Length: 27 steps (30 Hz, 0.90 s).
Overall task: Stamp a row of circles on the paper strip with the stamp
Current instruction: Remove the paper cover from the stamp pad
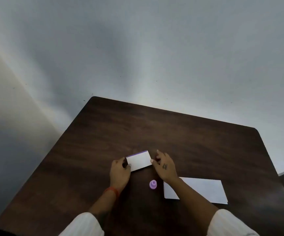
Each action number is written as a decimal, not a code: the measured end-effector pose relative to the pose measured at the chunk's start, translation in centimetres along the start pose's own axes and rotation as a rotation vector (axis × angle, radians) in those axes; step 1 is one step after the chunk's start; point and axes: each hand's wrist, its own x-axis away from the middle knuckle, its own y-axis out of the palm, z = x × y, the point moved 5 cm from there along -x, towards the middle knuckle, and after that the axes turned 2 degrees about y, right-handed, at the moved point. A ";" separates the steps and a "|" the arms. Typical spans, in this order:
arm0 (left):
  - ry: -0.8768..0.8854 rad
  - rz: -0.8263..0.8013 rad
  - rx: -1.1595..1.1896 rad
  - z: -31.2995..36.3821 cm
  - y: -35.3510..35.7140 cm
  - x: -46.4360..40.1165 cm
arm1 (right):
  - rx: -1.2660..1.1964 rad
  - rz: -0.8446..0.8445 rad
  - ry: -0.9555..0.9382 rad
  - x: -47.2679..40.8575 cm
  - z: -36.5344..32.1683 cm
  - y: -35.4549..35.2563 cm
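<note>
A small white paper strip (139,160) with a purple far edge lies on the dark wooden table (172,133). My left hand (120,172) pinches its left end between thumb and fingers. My right hand (164,165) touches its right end with the fingertips, the fingers spread. A small purple stamp (153,184) stands upright on the table nearer to me, between my two forearms, with neither hand on it.
A larger stack of white paper sheets (204,189) lies to the right, partly under my right forearm. The table's far edge (172,110) meets a plain grey wall. A red band circles my left wrist (111,190).
</note>
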 end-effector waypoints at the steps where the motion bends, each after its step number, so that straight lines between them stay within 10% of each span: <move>1: 0.015 -0.009 -0.012 0.1 0.2 -0.3 | -0.001 0.007 -0.002 -0.2 0.0 0.0; 27: -0.022 0.221 0.032 -0.3 -2.5 1.6 | -0.112 0.164 -0.128 1.8 -5.0 1.2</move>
